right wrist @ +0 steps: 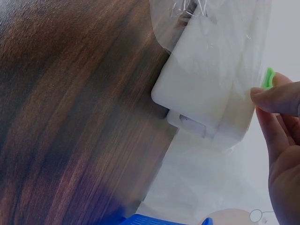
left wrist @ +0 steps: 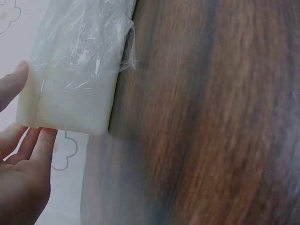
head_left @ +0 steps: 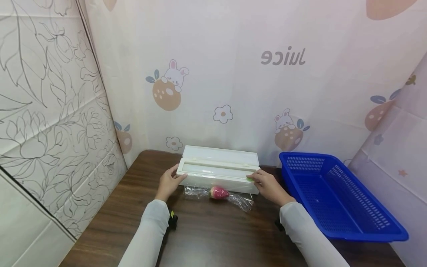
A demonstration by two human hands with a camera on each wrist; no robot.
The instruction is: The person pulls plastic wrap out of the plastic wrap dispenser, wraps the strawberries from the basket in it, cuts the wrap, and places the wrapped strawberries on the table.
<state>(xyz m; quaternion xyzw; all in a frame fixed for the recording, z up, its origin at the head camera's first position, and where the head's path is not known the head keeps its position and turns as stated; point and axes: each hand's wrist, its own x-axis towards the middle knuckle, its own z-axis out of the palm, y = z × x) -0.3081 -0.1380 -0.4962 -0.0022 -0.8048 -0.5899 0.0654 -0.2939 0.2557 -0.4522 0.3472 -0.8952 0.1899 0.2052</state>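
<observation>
1. Two hands on the job, head view: left hand grips the L end of the white box, thumb on the near side; right hand pinches the small green tab near the box's R end. Lid stands back, up. Pink-and-cream piece lies on the worktop just in front of the box, approx. mid-length, w/ clear film bunched out both sides. Blue basket sits off to the R. Step looks like working the tab along the film edge; best done w/ box pinned by the L side and the tab drawn level, in one steady pass.

2. L wrist view: thumb over the top edge, fingers against the box end. Good anchor, prob. enough vs. sliding; a bit of downward press would help. Box is off-white, smooth, rounded corners; film lies crinkled over its front, a loose flap past the bottom edge, so it could snag.

3. R wrist view: tab btwn thumb & index at the box's edge, film stretched smooth nearby. Keep fingertips clear of any cutting edge (can't see one). Can't tell if the film round the pink piece is joined to the box's film.
</observation>
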